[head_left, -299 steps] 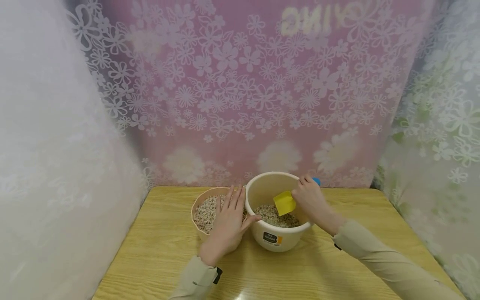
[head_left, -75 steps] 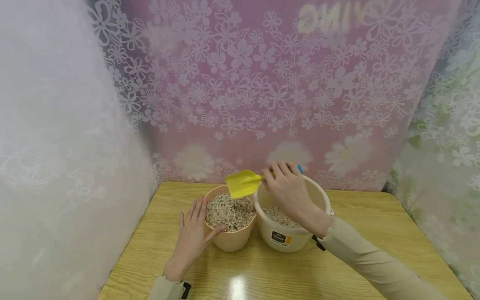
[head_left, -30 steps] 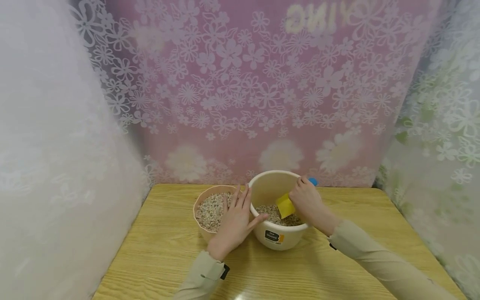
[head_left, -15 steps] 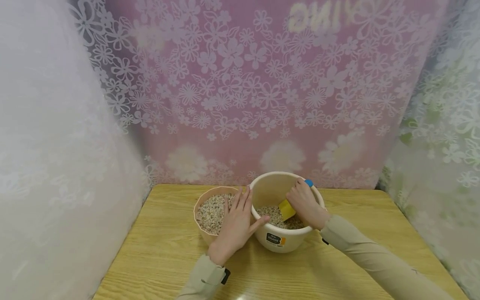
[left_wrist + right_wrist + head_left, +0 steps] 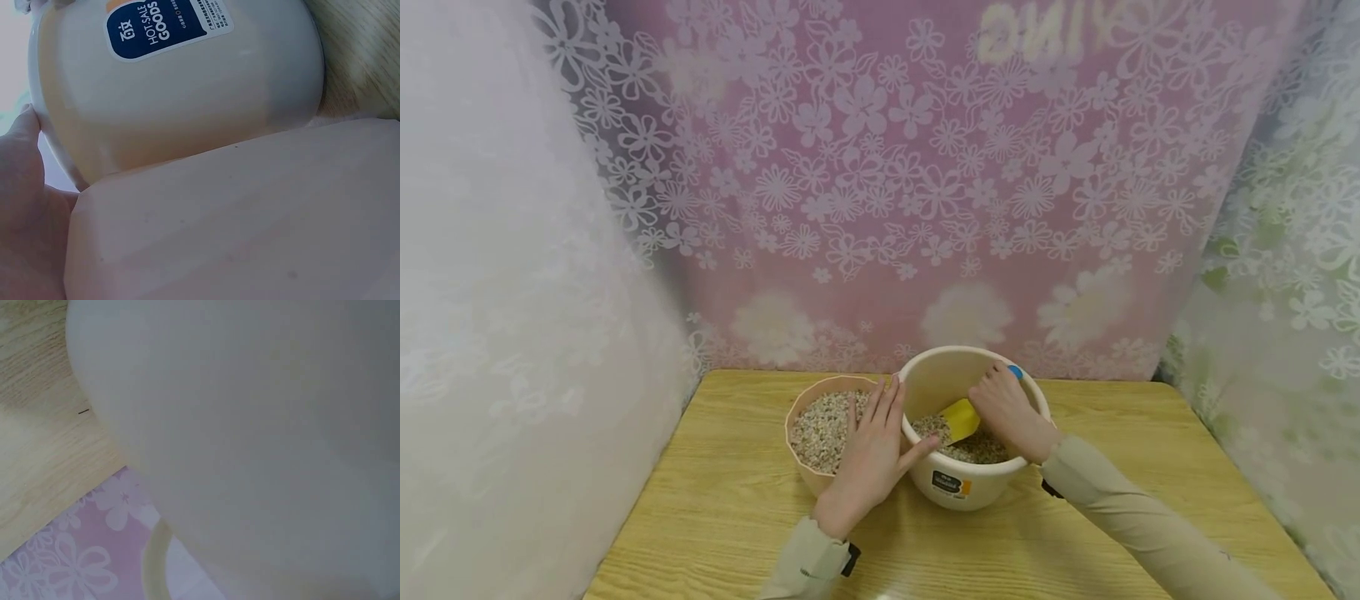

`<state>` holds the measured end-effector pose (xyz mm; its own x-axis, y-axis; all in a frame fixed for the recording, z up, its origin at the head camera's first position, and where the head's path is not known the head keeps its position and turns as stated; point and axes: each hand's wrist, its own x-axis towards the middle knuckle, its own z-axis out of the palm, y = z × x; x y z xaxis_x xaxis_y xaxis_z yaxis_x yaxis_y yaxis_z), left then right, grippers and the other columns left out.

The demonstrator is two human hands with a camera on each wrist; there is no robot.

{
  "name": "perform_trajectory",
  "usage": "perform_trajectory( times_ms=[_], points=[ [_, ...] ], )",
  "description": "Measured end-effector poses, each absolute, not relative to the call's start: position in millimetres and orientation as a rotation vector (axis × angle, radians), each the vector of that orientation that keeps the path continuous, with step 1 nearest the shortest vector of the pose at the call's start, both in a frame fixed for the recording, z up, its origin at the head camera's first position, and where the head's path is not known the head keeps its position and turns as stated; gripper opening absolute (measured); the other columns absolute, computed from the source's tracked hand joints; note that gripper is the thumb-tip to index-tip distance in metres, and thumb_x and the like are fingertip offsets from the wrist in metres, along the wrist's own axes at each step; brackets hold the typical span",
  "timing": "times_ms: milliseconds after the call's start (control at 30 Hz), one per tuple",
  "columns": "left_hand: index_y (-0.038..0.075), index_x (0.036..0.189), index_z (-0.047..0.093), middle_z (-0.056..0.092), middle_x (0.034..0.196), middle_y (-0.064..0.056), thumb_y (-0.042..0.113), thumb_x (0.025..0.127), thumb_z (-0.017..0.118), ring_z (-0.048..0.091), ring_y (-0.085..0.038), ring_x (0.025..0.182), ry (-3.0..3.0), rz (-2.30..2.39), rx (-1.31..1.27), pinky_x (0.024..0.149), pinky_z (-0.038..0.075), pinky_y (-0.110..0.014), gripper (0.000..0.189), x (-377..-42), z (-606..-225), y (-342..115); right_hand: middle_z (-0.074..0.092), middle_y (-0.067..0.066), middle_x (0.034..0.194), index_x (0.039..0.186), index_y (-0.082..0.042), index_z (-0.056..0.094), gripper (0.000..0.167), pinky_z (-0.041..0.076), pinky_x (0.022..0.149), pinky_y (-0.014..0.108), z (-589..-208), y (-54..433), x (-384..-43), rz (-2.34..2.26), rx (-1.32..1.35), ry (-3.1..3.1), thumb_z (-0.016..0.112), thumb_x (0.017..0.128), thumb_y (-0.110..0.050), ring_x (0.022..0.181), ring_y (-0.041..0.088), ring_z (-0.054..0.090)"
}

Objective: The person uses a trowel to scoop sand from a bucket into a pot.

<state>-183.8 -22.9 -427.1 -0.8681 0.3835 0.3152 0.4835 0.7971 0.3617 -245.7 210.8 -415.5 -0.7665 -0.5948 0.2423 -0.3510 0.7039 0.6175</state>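
Your right hand (image 5: 1011,412) grips the yellow scoop (image 5: 959,418) in the cream bucket (image 5: 958,487); left hand (image 5: 872,454) flat, steadying it on the wooden table (image 5: 722,517), floral curtains (image 5: 887,183) behind.

This looks like a small makeshift recording booth set up indoors, rather than a lived-in room. A light wooden table (image 5: 1075,533) fills the floor of the view, and it is closed in on three sides by hanging sheets: behind the table a pink curtain (image 5: 925,167) printed with white flowers, with mirrored lettering showing faintly through near its top; to the left of the table a pale whitish sheet (image 5: 512,292); to the right of the table a translucent flowered sheet (image 5: 1285,250) with green showing through it. The sheets hang right at the table's edges, so no walls, furniture or fittings of any room show beyond them.
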Motion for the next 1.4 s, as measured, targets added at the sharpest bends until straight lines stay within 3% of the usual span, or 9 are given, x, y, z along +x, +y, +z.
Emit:
perform_trajectory(
  times_ms=[233,333,500,667,867,1133,1400],
  points=[
    [0.005,0.161,0.025,0.018,0.168,-0.01,0.07,0.096,0.046,0.015,-0.029,0.156,-2.748,-0.643,-0.663,0.121,0.01,-0.066,0.094,-183.9,-429.2,-22.0,0.03,0.001,0.051,0.052,-0.015,0.023,0.065,0.022,0.067,0.029,-415.8,210.8,-246.6,-0.74,0.802,-2.424,0.076,0.09,-0.007,0.062,0.018,0.018],
    [0.005,0.161,0.025,0.019,0.168,-0.01,0.068,0.097,0.048,0.017,-0.03,0.155,-2.748,-0.665,-0.656,0.121,0.011,-0.067,0.093,-183.8,-430.3,-22.0,0.04,0.002,0.053,0.051,-0.016,0.028,0.062,0.023,0.066,0.028,-415.9,210.9,-247.3,-0.69,0.861,-2.399,0.077,0.089,-0.01,0.06,0.017,0.026],
    [0.005,0.161,0.024,0.018,0.169,-0.01,0.07,0.097,0.045,0.017,-0.031,0.155,-2.744,-0.668,-0.655,0.121,0.011,-0.067,0.094,-183.3,-430.9,-22.1,0.052,0.003,0.06,0.051,-0.016,0.043,0.05,0.034,0.066,0.028,-415.8,211.6,-247.8,-0.527,0.944,-2.429,0.081,0.085,-0.016,0.062,0.021,0.047],
    [0.005,0.161,0.024,0.018,0.169,-0.009,0.072,0.097,0.04,0.018,-0.031,0.155,-2.74,-0.641,-0.654,0.121,0.012,-0.066,0.094,-183.4,-431.9,-22.2,0.057,0.001,0.066,0.056,-0.016,0.056,0.037,0.042,0.072,0.033,-413.8,211.4,-247.6,-0.396,0.993,-2.496,0.083,0.081,-0.022,0.07,0.023,0.055],
    [0.005,0.162,0.023,0.019,0.168,-0.01,0.069,0.098,0.043,0.018,-0.031,0.155,-2.728,-0.649,-0.657,0.12,0.013,-0.067,0.092,-184.0,-433.7,-22.1,0.06,0.0,0.07,0.061,-0.015,0.062,0.031,0.045,0.077,0.036,-413.3,211.0,-247.3,-0.334,1.021,-2.516,0.084,0.08,-0.024,0.073,0.022,0.058],
    [0.007,0.162,0.02,0.02,0.168,-0.011,0.072,0.097,0.037,0.015,-0.029,0.156,-2.742,-0.661,-0.656,0.12,0.013,-0.067,0.094,-184.9,-435.3,-22.6,0.061,-0.002,0.072,0.07,-0.013,0.071,0.02,0.045,0.076,0.035,-414.7,213.6,-247.5,-0.261,1.029,-2.558,0.084,0.078,-0.026,0.072,0.02,0.057],
    [0.007,0.162,0.021,0.021,0.168,-0.011,0.074,0.097,0.036,0.016,-0.029,0.156,-2.731,-0.655,-0.656,0.12,0.014,-0.066,0.095,-185.5,-437.0,-23.1,0.055,-0.005,0.067,0.068,-0.014,0.067,0.023,0.04,0.071,0.032,-414.7,214.6,-246.9,-0.228,1.021,-2.566,0.084,0.075,-0.028,0.065,0.017,0.051]
  ],
)
